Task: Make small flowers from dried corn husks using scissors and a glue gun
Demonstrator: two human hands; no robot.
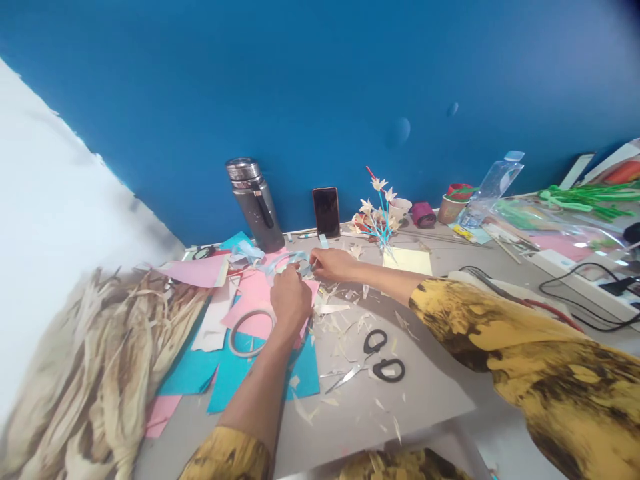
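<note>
My left hand is closed, its fingertips pinching a pale blue ribbon-like strip that loops behind it. Close by on the right, my right hand is also closed, fingertips pressed together at the strip's near end. What exactly lies between the fingers is too small to make out. Under the left hand are pink paper sheets and blue sheets. A roll of tape rests on them, left of my forearm. Scissors with black handles lie partly spread, nearer me, amid pale husk scraps.
Dried corn husks heap at the left. Along the blue wall stand a thermos, a phone, husk flowers on blue stems, a paper cup and a plastic bottle. A power strip with cables lies right.
</note>
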